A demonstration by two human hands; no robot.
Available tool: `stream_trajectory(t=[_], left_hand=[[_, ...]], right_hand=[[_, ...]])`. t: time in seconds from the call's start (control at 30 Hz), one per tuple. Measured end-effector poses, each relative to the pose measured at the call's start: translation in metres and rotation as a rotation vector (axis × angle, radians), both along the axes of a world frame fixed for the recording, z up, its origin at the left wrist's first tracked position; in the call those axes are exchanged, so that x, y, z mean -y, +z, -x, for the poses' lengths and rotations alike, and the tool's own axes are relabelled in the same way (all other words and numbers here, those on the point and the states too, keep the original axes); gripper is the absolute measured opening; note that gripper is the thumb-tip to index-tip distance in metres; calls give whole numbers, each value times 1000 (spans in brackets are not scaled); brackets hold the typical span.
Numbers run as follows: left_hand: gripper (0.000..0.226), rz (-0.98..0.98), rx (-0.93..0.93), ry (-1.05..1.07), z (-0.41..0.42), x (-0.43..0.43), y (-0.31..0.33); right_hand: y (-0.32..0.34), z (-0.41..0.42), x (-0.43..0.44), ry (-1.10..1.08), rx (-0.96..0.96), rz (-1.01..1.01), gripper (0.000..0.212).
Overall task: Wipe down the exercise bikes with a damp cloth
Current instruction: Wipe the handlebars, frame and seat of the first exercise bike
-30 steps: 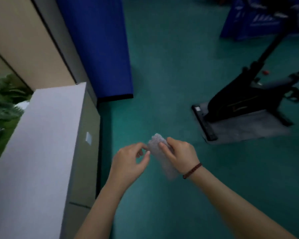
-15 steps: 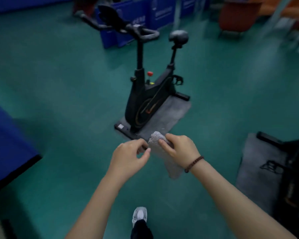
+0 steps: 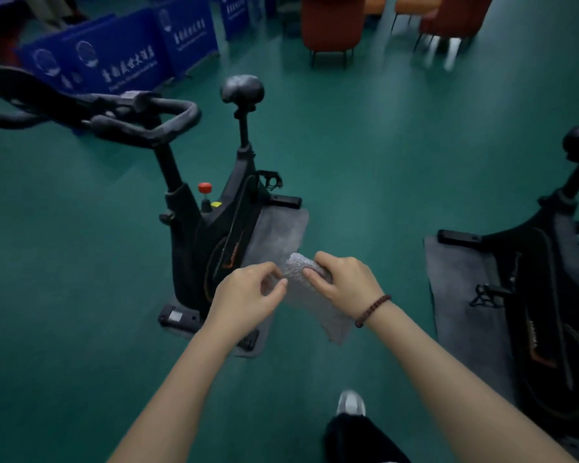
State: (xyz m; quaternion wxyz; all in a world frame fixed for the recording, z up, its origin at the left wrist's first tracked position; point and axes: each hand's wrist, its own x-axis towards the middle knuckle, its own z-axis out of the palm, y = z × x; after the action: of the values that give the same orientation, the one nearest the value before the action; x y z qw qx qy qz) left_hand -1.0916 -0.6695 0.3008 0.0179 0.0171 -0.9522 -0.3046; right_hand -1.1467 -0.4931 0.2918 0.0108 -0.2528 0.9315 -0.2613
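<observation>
A grey cloth (image 3: 310, 295) hangs in front of me. My right hand (image 3: 343, 279), with a bead bracelet at the wrist, grips its top. My left hand (image 3: 248, 294) pinches the cloth's left edge with thumb and fingers. Beyond the hands stands a black exercise bike (image 3: 211, 202) on a grey mat (image 3: 278, 228), its handlebars (image 3: 141, 118) to the left and saddle (image 3: 242, 88) at the middle. A second black exercise bike (image 3: 545, 282) on its own mat (image 3: 458, 289) stands at the right.
Green floor lies all round. Blue barrier boards (image 3: 121, 58) stand at the back left, orange chairs (image 3: 331, 25) at the back. My shoe (image 3: 351, 402) steps forward below the hands, between the two bikes.
The view has swung right from a white cabinet and blue panel to the bikes, and I have stepped closer to the left bike. Both hands keep the cloth.
</observation>
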Motion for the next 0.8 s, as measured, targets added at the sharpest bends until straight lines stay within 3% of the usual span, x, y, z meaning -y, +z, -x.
stream_trajectory(t=[0.2,0.43,0.8], left_hand=[[13,23,-1,44,124,8,-6],[11,-17,-46,238,277,2,13],[9,-4,-41,422,439,50,0]], right_hand=[[-11,132,11,28,2,-2,29],[20,310,20,175,-18,-20,25],[21,503,93,358,-27,-25,25]])
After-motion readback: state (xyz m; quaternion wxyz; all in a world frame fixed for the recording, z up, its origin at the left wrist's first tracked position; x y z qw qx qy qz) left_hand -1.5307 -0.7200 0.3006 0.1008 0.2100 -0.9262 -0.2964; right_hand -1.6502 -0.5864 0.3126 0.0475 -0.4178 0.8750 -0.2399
